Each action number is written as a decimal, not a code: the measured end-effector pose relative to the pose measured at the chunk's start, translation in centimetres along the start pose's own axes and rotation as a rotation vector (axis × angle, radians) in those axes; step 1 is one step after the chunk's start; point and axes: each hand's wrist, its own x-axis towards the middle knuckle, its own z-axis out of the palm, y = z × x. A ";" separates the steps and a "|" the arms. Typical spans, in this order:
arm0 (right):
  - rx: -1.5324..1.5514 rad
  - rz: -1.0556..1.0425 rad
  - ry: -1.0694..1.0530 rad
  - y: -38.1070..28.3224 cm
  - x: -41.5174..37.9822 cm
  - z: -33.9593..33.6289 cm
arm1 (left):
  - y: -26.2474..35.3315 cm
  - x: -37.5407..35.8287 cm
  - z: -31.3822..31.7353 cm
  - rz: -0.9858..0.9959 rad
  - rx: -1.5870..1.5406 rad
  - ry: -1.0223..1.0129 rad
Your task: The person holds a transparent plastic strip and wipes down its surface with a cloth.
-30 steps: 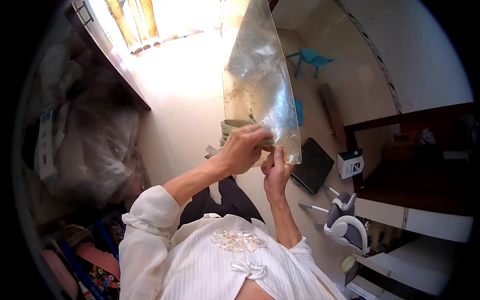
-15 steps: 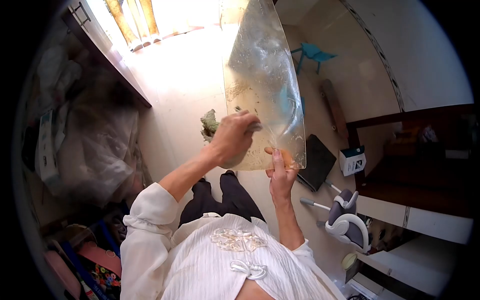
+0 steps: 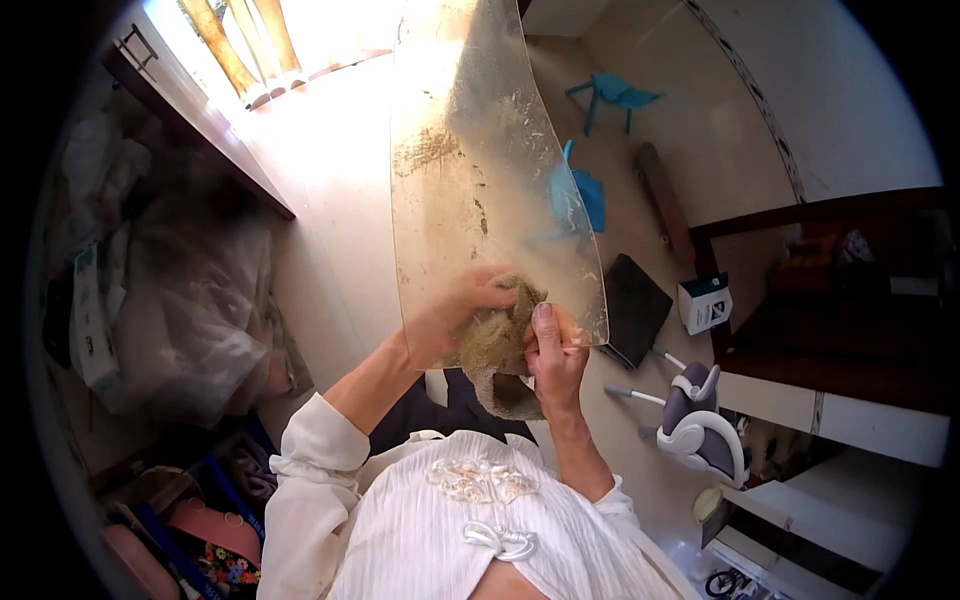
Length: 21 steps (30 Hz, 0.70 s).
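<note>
A clear, smudged plastic sheet (image 3: 500,210) stands up in front of me, with brown residue on its left part. Gripping its lower right corner is my right hand (image 3: 560,360), thumb on the near face and fingers seen through the sheet behind. My left hand (image 3: 465,300) shows hazily through the sheet near the lower edge, its fingers closed on a greenish-brown cloth (image 3: 495,345). The cloth bunches beside my right thumb and hangs below the sheet's lower edge.
Blue plastic chairs (image 3: 620,92) stand beyond the sheet. At right are a dark flat panel (image 3: 635,312), a small box (image 3: 705,303) and a grey-white padded seat (image 3: 700,425). Plastic-wrapped goods (image 3: 190,310) fill the left side, with bags (image 3: 215,530) at lower left.
My left hand has gone from the sheet's near face to behind it, lower down, bringing the cloth beside my right hand. The sheet has shifted left in view.
</note>
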 end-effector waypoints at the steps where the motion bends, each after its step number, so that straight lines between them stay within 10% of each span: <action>1: -0.002 0.001 0.006 0.1 -0.1 -0.4 | -0.1 0.0 0.6 -0.030 -0.009 -0.001; 7: -0.011 0.030 0.000 0.3 -1.2 -1.1 | -2.7 1.4 -1.7 -0.038 0.230 -0.069; 13: -0.108 -0.029 -0.009 0.0 -0.9 -2.0 | -0.6 0.0 0.7 -0.056 -0.185 0.080; 18: -0.221 -0.070 0.049 0.6 -0.7 -2.1 | -0.9 0.8 0.7 -0.102 0.492 0.016; 21: -0.154 -0.109 0.093 0.2 -0.6 -1.8 | -3.5 1.8 -0.9 -0.060 0.263 -0.094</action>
